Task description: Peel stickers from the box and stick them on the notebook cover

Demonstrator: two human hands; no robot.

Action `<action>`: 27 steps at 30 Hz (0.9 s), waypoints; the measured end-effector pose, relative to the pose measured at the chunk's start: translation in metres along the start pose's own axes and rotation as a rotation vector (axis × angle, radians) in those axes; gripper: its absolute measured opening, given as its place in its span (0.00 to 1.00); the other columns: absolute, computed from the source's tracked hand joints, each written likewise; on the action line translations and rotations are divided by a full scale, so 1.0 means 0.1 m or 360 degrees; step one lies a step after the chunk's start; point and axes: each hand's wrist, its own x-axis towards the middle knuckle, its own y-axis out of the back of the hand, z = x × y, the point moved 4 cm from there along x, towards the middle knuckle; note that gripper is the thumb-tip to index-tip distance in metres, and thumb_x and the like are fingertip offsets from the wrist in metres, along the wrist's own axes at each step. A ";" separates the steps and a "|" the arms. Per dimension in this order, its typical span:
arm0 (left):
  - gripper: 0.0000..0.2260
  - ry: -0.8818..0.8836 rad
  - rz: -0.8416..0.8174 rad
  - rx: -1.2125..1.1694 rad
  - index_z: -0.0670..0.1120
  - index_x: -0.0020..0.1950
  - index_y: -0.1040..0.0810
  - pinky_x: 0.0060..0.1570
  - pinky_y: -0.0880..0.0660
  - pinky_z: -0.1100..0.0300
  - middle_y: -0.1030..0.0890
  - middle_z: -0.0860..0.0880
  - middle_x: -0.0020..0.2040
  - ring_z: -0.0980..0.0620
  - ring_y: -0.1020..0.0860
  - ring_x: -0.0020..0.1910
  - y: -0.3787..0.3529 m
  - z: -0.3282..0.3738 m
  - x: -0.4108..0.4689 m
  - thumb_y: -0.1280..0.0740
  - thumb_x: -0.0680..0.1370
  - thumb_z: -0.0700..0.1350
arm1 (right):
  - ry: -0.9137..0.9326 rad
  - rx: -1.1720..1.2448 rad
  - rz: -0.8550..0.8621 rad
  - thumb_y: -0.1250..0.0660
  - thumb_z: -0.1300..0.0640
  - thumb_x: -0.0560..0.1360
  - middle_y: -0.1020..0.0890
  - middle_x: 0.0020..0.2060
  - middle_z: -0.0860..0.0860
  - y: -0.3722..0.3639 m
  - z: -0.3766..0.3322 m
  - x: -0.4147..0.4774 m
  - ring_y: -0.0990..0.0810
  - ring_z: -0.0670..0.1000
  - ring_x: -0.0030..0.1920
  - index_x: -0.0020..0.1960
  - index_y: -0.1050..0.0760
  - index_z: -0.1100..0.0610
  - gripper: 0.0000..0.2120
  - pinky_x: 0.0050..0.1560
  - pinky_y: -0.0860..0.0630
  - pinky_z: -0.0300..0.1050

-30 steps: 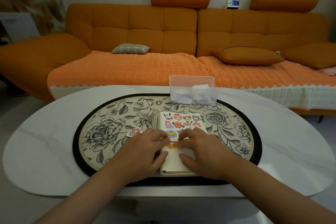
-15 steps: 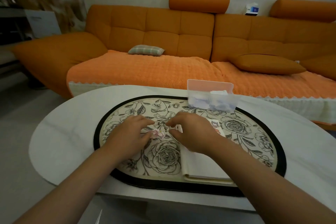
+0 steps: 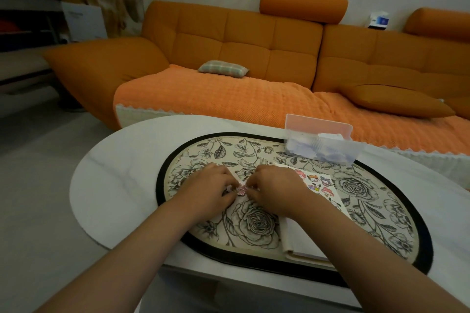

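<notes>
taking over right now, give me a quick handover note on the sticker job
Left grip and right grip: both pinch one small pink sticker over the floral placemat, left of the notebook.
The notebook lies on the placemat, several stickers already on its cover; the clear box stands open behind it.
Left to do: probably finish peeling the pink sticker, press it on the cover, then repeat; box contents too blurred to count.

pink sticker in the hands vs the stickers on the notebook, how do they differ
The pink sticker is pinched between the left hand and right hand over the mat; the cover stickers lie flat on the notebook. The pink sticker is single; the cover stickers are several, in mixed colours. All are small.
</notes>
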 end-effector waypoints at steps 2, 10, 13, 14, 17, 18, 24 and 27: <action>0.13 0.0015 0.0005 -0.0004 0.58 0.63 0.22 0.59 0.28 0.54 0.25 0.59 0.59 0.56 0.32 0.62 0.01 0.01 -0.01 0.37 0.80 0.55 | 0.0023 -0.0041 0.0046 0.42 0.48 0.81 0.20 0.48 0.48 0.01 -0.01 -0.02 0.20 0.52 0.47 0.53 0.18 0.49 0.14 0.40 0.28 0.43; 0.11 0.0075 0.0166 -0.0269 0.55 0.63 0.25 0.58 0.27 0.55 0.25 0.59 0.59 0.58 0.30 0.61 0.08 0.07 -0.01 0.36 0.81 0.53 | -0.0161 0.0123 0.0423 0.42 0.48 0.82 0.17 0.46 0.47 0.19 0.13 -0.13 0.19 0.51 0.44 0.54 0.20 0.48 0.12 0.41 0.23 0.46; 0.05 0.0139 0.0213 -0.0491 0.56 0.56 0.23 0.54 0.24 0.56 0.23 0.61 0.52 0.60 0.25 0.53 0.13 0.14 0.01 0.37 0.82 0.50 | -0.0276 0.0436 0.0379 0.38 0.47 0.81 0.15 0.42 0.45 0.22 0.25 -0.21 0.19 0.45 0.39 0.53 0.19 0.46 0.09 0.41 0.21 0.45; 0.05 0.0175 0.0214 -0.0580 0.56 0.55 0.23 0.52 0.23 0.55 0.21 0.60 0.49 0.60 0.24 0.50 0.14 0.16 0.02 0.38 0.82 0.49 | -0.0282 0.0611 0.0355 0.36 0.48 0.80 0.15 0.41 0.44 0.22 0.27 -0.24 0.21 0.42 0.35 0.52 0.18 0.46 0.08 0.39 0.21 0.44; 0.08 0.0307 0.0163 -0.0933 0.55 0.56 0.23 0.48 0.21 0.55 0.17 0.57 0.46 0.58 0.19 0.43 0.15 0.26 0.05 0.41 0.84 0.50 | -0.0232 0.1055 0.0360 0.30 0.52 0.77 0.15 0.38 0.41 0.23 0.33 -0.32 0.24 0.41 0.27 0.48 0.15 0.47 0.05 0.31 0.26 0.37; 0.08 0.0352 0.0132 -0.1058 0.55 0.56 0.22 0.48 0.20 0.55 0.16 0.57 0.45 0.57 0.18 0.43 0.14 0.29 0.07 0.42 0.84 0.50 | -0.0224 0.1137 0.0372 0.29 0.54 0.77 0.16 0.35 0.39 0.23 0.36 -0.35 0.25 0.41 0.26 0.48 0.15 0.47 0.04 0.30 0.28 0.34; 0.08 0.0430 0.0021 -0.1389 0.51 0.58 0.18 0.36 0.24 0.67 0.15 0.53 0.43 0.59 0.19 0.35 0.06 0.51 0.20 0.31 0.80 0.45 | -0.0292 0.1475 0.0369 0.26 0.55 0.75 0.16 0.32 0.43 0.21 0.52 -0.48 0.22 0.46 0.28 0.49 0.14 0.47 0.05 0.32 0.21 0.41; 0.06 0.0492 0.0082 -0.1507 0.49 0.55 0.18 0.36 0.24 0.63 0.14 0.51 0.42 0.57 0.20 0.34 0.05 0.58 0.26 0.30 0.79 0.45 | -0.0413 0.1693 0.0436 0.25 0.55 0.74 0.15 0.39 0.47 0.20 0.60 -0.49 0.20 0.48 0.30 0.52 0.17 0.50 0.07 0.34 0.19 0.44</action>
